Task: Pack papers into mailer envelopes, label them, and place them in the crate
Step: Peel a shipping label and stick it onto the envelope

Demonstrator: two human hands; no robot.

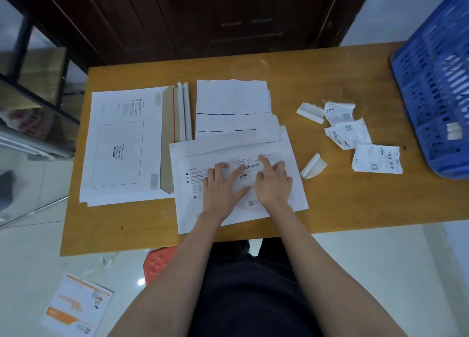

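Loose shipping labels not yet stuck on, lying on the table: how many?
3, all right of the mailer envelope: one upper, one middle, one lower nearest the crate. Another is under both hands on the envelope; more could be hidden.

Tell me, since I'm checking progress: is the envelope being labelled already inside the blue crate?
No, the envelope lies flat on the table under both hands, while the blue crate stands apart at the table's right end.

Left hand (221, 184) and right hand (272, 182) pressing flat on a shipping label (247, 170), label on a white mailer envelope (236, 182), wooden surface (330, 204), blue crate (436, 88) far right
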